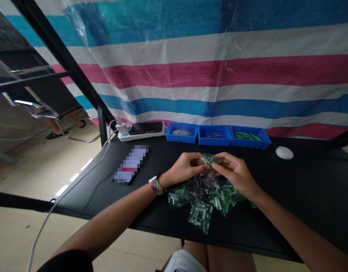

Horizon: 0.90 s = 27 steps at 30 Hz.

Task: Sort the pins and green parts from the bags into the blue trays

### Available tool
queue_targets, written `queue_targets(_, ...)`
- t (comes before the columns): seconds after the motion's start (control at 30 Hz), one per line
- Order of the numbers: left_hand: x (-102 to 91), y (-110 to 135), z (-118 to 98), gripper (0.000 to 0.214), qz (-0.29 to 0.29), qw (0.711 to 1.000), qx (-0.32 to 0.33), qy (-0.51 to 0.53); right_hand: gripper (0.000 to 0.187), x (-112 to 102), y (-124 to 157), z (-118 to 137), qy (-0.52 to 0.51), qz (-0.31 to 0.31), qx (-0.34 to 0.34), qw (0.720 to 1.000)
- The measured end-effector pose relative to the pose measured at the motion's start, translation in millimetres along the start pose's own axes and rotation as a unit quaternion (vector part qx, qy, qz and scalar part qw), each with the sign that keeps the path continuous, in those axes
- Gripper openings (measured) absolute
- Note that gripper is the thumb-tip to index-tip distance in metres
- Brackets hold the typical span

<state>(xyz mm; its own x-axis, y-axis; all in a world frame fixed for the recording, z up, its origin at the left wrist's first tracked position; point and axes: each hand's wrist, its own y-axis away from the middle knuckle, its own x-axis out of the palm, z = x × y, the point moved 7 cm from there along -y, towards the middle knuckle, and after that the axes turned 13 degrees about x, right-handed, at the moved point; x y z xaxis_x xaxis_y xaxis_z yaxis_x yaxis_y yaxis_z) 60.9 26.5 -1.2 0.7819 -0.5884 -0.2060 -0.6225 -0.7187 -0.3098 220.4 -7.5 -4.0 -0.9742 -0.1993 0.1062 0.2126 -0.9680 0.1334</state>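
Between my two hands is a small green plastic bag (207,158) with pale pieces showing through it. My left hand (188,166) pinches its left side, thumb in front. On the other side, my right hand (233,170) grips it between thumb and fingers. Below them on the table lies a pile of small bags: a green bag (200,216) nearest me, another green bag (178,196) to the left, and more green bags (225,198) to the right. Clear bags (196,189) with thin metal pieces lie in the middle, partly hidden by my hands.
Three blue bins hold small parts at the back: left bin (181,140), middle bin (215,142), right bin (251,144). A power strip (140,135) carries a dark phone (147,127). Another phone (131,164) lies left; a white oval object (284,152) right. A cable (103,156) crosses the left edge.
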Motion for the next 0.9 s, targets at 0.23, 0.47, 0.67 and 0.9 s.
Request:
queue_targets(0.23, -1.8, -1.4, -5.3, 0.04, 0.007, 0.999, 0.017, -0.046, 0.033, -1.2, -2.0, -1.4, 0.018, -0.022, -0.016, 0.999)
queue_targets(0.47, -6.4, -1.9, -4.4, 0.069, 0.022, 0.999, 0.021, -0.045, 0.01, -3.1, 21.3, 29.4, 0.193, -0.116, -0.235, 0.945)
queue_targets(0.67, -10.2, -6.6, -7.9, 0.059, 0.032, 0.998, -0.006, 0.047, 0.04, 11.5, 46.2, 43.2, 0.362, -0.129, -0.419, 0.823)
queue_targets(0.9, -8.6, -7.8, -7.3, 0.037, -0.003, 0.998, -0.009, 0.066, 0.043, 6.2, 35.0, 39.8, 0.339, -0.142, -0.381, 0.848)
